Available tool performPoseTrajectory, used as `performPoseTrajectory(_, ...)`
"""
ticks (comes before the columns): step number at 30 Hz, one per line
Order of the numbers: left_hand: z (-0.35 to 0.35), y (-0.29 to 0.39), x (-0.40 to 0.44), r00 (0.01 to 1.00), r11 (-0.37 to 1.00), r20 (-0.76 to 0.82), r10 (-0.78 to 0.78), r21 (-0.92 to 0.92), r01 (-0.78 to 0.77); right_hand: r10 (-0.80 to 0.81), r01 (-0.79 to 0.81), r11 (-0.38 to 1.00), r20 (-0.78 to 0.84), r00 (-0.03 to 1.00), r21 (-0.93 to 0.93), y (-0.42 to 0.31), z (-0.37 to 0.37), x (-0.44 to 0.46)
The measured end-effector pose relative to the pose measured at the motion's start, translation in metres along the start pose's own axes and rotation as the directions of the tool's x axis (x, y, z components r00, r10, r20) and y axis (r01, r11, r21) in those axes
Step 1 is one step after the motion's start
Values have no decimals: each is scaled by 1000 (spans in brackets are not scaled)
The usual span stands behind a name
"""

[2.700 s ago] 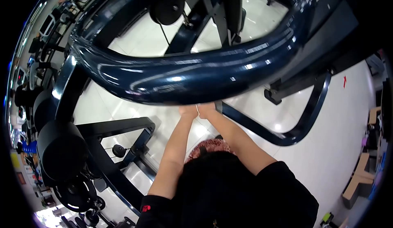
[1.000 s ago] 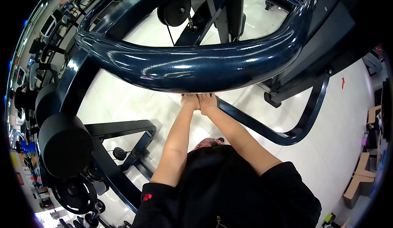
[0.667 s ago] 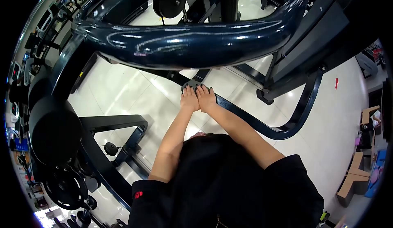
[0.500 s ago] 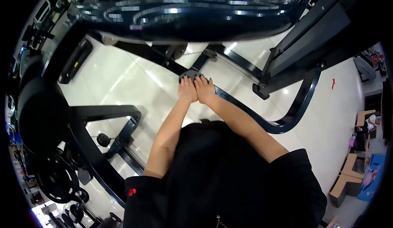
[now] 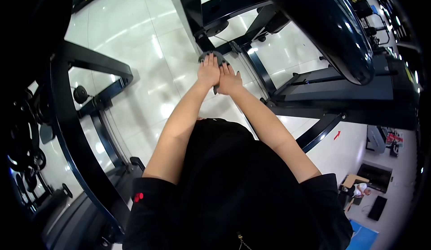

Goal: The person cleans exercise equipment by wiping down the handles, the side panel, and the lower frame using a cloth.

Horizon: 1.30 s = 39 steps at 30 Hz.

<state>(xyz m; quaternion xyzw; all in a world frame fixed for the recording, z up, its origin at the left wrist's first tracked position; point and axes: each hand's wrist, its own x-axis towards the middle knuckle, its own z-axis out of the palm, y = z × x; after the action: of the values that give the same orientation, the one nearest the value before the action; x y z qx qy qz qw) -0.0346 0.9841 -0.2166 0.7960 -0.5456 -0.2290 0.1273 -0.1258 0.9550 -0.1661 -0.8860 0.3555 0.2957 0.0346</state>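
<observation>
My left hand (image 5: 208,73) lies flat with its fingers stretched forward over a grey piece (image 5: 219,57) that looks like a cloth. Beside it, my right hand (image 5: 230,82) rests on the lower right part of that piece, fingers extended and slightly apart. The two hands touch. Part of the grey piece hangs below, between them. Beneath lies a dark machine beam, mostly covered; its upper part (image 5: 188,7) runs toward the top.
A thick glossy blue tube (image 5: 332,30) crosses the upper right. Black machine frames stand left (image 5: 67,110) and right (image 5: 359,110). White tiled floor (image 5: 152,75) shows between them. A seated person (image 5: 360,190) is at the far lower right, near a blue mat (image 5: 362,235).
The view has tilted and turned, so the glossy tube now sits at the upper right. Both hands, earlier partly hidden behind the tube, show fully on the grey piece, the right slightly lower.
</observation>
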Motion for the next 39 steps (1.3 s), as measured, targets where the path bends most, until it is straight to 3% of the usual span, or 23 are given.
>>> performPoseTrajectory(5, -16, -4, 14, 1000, 997, 19, -23, 71, 22, -49, 48, 999, 62, 997, 13, 2, -16, 14)
performPoseTrajectory(11, -15, -10, 22, 994, 998, -87, -66, 10, 67, -49, 50, 999, 70, 996, -17, -7, -39, 21)
performPoseTrajectory(18, -18, -18, 41, 980, 984, -112, -164, 57, 171, -64, 66, 998, 85, 994, -23, -13, -55, 42)
performPoseTrajectory(21, -5, -17, 42, 962, 977, -206, -178, 77, 198, -74, 77, 997, 83, 994, -28, -12, -48, 48)
performPoseTrajectory(36, 24, 37, -10, 981, 919, -77, -176, 344, 192, -95, 96, 995, -232, 968, -8, 16, 37, -6)
performPoseTrajectory(39, 37, 59, -29, 981, 933, -63, -184, 304, 195, -103, 108, 994, -295, 950, 3, 29, 59, -25)
